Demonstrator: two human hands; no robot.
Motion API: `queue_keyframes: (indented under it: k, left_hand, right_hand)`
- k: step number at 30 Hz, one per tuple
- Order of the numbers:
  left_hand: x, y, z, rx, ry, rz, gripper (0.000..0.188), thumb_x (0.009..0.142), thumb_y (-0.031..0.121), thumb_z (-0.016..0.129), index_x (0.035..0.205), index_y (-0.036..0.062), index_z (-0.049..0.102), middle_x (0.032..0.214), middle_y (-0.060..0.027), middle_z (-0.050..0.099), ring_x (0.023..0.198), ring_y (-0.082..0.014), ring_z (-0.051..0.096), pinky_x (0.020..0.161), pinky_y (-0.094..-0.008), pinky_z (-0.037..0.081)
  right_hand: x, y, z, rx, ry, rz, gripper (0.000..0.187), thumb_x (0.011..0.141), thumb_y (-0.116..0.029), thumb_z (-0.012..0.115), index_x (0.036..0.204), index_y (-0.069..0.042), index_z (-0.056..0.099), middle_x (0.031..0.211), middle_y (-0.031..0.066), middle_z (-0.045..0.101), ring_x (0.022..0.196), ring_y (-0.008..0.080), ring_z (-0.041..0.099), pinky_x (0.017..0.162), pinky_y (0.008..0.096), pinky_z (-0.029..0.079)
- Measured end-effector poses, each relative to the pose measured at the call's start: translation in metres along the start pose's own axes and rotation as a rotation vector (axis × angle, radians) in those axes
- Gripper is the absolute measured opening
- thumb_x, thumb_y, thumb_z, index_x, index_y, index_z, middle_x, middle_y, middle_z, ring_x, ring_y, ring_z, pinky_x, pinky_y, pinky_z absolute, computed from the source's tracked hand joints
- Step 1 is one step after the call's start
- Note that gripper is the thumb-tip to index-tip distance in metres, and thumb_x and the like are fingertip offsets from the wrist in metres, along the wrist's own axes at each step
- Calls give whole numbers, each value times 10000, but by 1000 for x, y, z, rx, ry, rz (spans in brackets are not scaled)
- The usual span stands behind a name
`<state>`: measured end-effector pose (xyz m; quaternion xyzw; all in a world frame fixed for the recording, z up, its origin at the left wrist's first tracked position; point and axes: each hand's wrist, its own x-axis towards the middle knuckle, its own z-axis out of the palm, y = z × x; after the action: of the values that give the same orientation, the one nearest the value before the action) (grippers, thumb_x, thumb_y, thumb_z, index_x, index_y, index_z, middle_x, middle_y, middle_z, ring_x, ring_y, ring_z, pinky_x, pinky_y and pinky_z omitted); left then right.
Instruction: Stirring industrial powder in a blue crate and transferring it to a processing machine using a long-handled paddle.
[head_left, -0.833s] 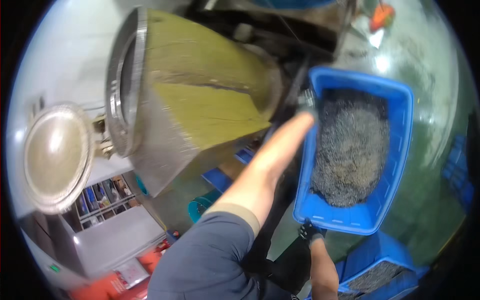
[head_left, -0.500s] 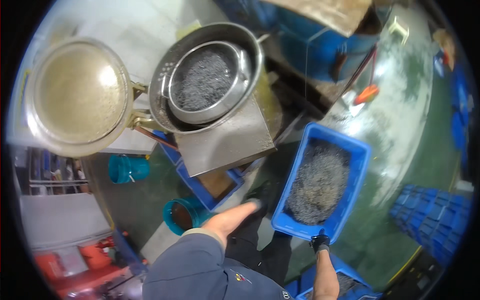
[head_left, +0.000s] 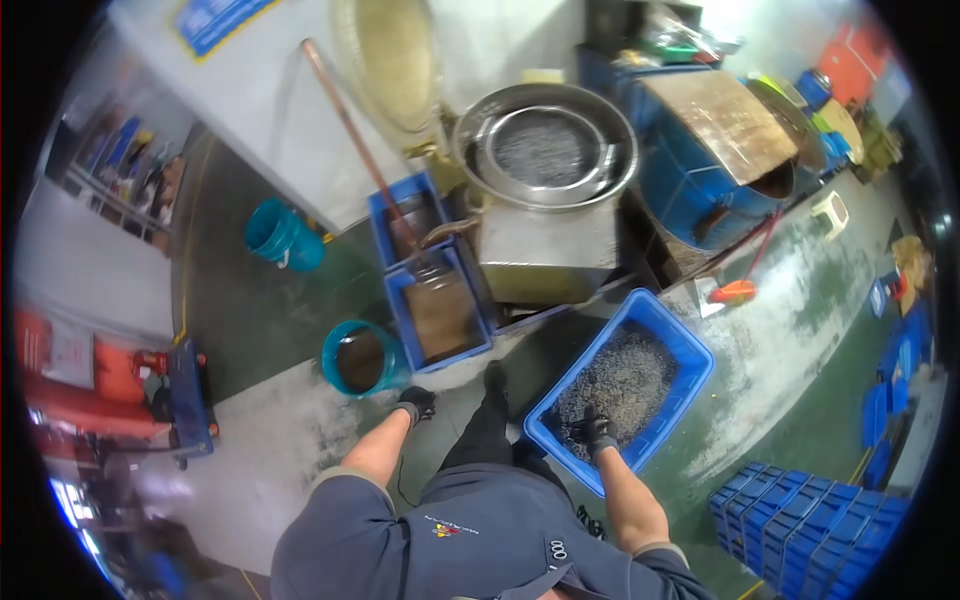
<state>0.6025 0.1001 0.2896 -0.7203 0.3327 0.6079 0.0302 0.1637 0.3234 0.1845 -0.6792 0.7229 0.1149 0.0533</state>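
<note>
My right hand [head_left: 597, 432], in a dark glove, reaches over the near side of a blue plastic bin [head_left: 668, 418]. Its thumb and fingers look spread against the heap of small grey loose pieces [head_left: 630, 380] inside, and I see nothing gripped. To the left, my left hand [head_left: 418, 403], also dark-gloved, hangs just right of a teal bucket [head_left: 362, 360] with brown contents. Its fingers appear loosely apart and hold nothing visible. Beyond stands a round metal tub [head_left: 625, 165], holding a steel basin [head_left: 495, 165] with similar grey pieces in it.
Two blue trays [head_left: 440, 315] with brown material stand left of the tub's metal base [head_left: 545, 245]; a long-handled tool [head_left: 350, 130] leans in them. Another teal bucket [head_left: 285, 235] is farther left. A blue drum [head_left: 690, 190] stands at the far right, stacked blue crates [head_left: 800, 530] nearer.
My right hand has moved from the bin's near rim to the grey pieces inside. My left arm has swung outward to the left, beside the bucket. The whole view has shifted and turned.
</note>
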Motion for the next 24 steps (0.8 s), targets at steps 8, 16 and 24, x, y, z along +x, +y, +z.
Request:
queue_keyframes:
  k: [8, 16, 24]
  left_hand:
    - [-56, -133, -49, -514, 115, -156, 286, 969, 237, 544, 1191, 57, 563, 965, -163, 654, 794, -288, 672, 640, -401, 581]
    - [-32, -188, -131, -722, 26, -274, 290, 981, 259, 510, 1205, 79, 554, 884, -157, 638, 762, -330, 667, 641, -450, 573]
    - [17, -167, -249, -749, 24, -312, 215, 972, 257, 508, 1091, 82, 545, 911, -160, 634, 753, -305, 649, 609, -418, 555]
  right_hand:
    - [80, -28, -128, 623, -263, 285, 289, 929, -286, 501, 1037, -106, 700, 1039, 177, 677, 953, 367, 649, 821, 457, 505]
    - [219, -71, -224, 513, 519, -116, 357, 959, -332, 585, 1049, 0, 680, 998, 211, 683, 906, 299, 650, 769, 400, 509]
    - [339, -83, -465, 1127, 287, 267, 410, 931, -426, 589, 1051, -46, 685, 968, 158, 712, 906, 318, 670, 846, 403, 492]
